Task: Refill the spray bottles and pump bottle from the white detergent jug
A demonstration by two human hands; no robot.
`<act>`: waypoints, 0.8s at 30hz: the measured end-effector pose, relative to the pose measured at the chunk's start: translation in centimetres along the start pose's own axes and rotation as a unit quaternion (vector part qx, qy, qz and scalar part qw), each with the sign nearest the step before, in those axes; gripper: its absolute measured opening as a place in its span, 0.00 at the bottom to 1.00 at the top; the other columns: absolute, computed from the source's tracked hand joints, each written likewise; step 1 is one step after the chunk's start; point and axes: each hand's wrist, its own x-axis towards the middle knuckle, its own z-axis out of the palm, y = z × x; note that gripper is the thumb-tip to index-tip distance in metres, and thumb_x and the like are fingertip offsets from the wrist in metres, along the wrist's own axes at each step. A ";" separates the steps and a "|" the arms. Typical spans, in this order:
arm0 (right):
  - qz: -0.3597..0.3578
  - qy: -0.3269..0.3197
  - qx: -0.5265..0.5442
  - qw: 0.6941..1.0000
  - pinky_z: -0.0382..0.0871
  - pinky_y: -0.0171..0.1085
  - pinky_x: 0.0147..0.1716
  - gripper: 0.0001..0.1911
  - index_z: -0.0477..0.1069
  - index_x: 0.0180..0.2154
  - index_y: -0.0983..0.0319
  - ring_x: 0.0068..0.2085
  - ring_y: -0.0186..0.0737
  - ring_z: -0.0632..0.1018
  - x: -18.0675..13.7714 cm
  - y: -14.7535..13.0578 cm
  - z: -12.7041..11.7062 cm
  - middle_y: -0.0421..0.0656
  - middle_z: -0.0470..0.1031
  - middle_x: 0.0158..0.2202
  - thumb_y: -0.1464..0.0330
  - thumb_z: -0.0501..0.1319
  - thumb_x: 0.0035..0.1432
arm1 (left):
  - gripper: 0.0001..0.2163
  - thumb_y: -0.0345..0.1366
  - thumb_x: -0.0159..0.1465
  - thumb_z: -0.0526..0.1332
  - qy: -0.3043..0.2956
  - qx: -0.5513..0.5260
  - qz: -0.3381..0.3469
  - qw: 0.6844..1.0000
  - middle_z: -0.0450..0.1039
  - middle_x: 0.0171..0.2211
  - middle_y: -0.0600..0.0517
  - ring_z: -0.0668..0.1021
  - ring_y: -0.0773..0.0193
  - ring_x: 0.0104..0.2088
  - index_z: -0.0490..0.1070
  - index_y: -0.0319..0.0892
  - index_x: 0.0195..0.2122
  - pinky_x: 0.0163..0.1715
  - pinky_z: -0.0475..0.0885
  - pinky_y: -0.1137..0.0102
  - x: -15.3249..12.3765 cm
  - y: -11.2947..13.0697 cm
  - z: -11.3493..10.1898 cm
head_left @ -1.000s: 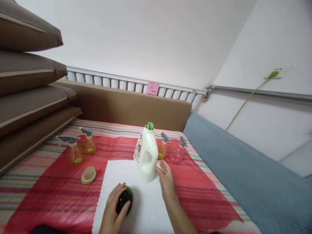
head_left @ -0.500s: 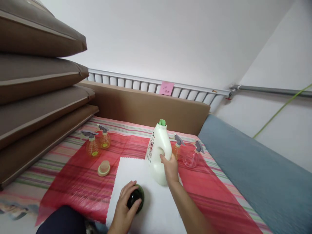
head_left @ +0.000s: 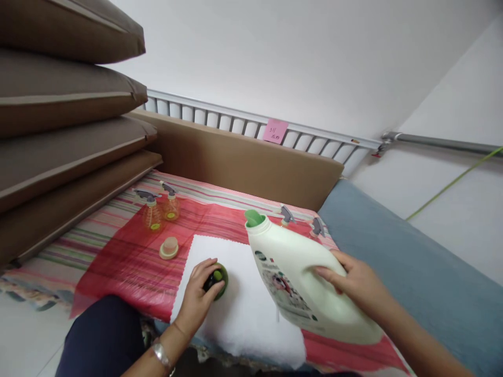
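My right hand (head_left: 356, 283) grips a large white detergent jug (head_left: 298, 277) by its handle and holds it tilted far over to the left, its green spout (head_left: 253, 218) open and pointing up-left. My left hand (head_left: 200, 296) is closed round a small dark green round container (head_left: 217, 275) that sits on a white cloth (head_left: 239, 309). The jug hangs above that cloth, to the right of the container.
A red plastic sheet (head_left: 129, 262) covers a striped bedspread. Two orange spray bottles (head_left: 159, 209) and a round beige cap (head_left: 169, 247) stand at the left; two more sprayer heads (head_left: 302, 220) peek from behind the jug. Brown cushions (head_left: 66, 131) are stacked left, a blue cover (head_left: 412, 262) lies right.
My right hand took the jug by its handle, lifted it off the cloth and tipped it leftward toward me. My left hand stayed on the green container. The view shifted down and left.
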 end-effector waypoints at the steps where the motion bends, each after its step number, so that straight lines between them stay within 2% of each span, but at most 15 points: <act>1: -0.005 -0.022 -0.013 1.000 0.66 0.36 0.27 0.22 0.74 0.34 0.60 0.26 0.43 0.75 -0.4 0.1 -0.4 0.40 0.77 0.25 0.50 0.60 0.46 | 0.13 0.38 0.59 0.61 -0.001 0.006 0.008 1.000 0.70 0.50 0.46 0.70 0.53 0.53 0.72 0.48 0.45 0.55 0.64 0.51 0.3 0.0 0.0; 6: -0.038 -0.078 -0.039 0.995 0.69 0.38 0.33 0.20 0.75 0.36 0.57 0.36 0.48 0.78 -1.2 0.5 -1.9 0.42 0.79 0.37 0.51 0.60 0.47 | 0.13 0.37 0.58 0.61 -0.022 0.042 0.023 0.999 0.71 0.50 0.46 0.71 0.53 0.52 0.72 0.47 0.45 0.53 0.65 0.51 1.0 -1.1 1.0; 11: -0.065 -0.128 -0.053 0.988 0.70 0.38 0.34 0.17 0.75 0.38 0.55 0.36 0.49 0.78 -1.0 -0.4 -2.5 0.41 0.79 0.38 0.54 0.62 0.48 | 0.13 0.36 0.58 0.61 -0.038 0.054 0.029 0.997 0.73 0.48 0.46 0.72 0.53 0.50 0.72 0.46 0.44 0.52 0.67 0.53 1.6 -1.4 1.4; 15: -0.072 -0.161 -0.075 0.981 0.70 0.37 0.35 0.15 0.74 0.39 0.53 0.37 0.47 0.78 -0.6 -1.3 -2.1 0.39 0.79 0.38 0.56 0.62 0.50 | 0.13 0.36 0.57 0.61 -0.037 0.057 0.019 0.998 0.73 0.48 0.46 0.73 0.54 0.50 0.73 0.45 0.44 0.52 0.67 0.55 1.9 -1.2 1.3; 24: -0.116 -0.172 -0.171 0.963 0.68 0.39 0.34 0.18 0.74 0.42 0.53 0.36 0.49 0.78 0.0 -1.3 -0.9 0.42 0.79 0.36 0.52 0.61 0.51 | 0.13 0.37 0.58 0.61 -0.048 0.057 0.016 0.997 0.72 0.49 0.46 0.71 0.53 0.52 0.72 0.46 0.45 0.52 0.65 0.54 1.4 -0.6 1.6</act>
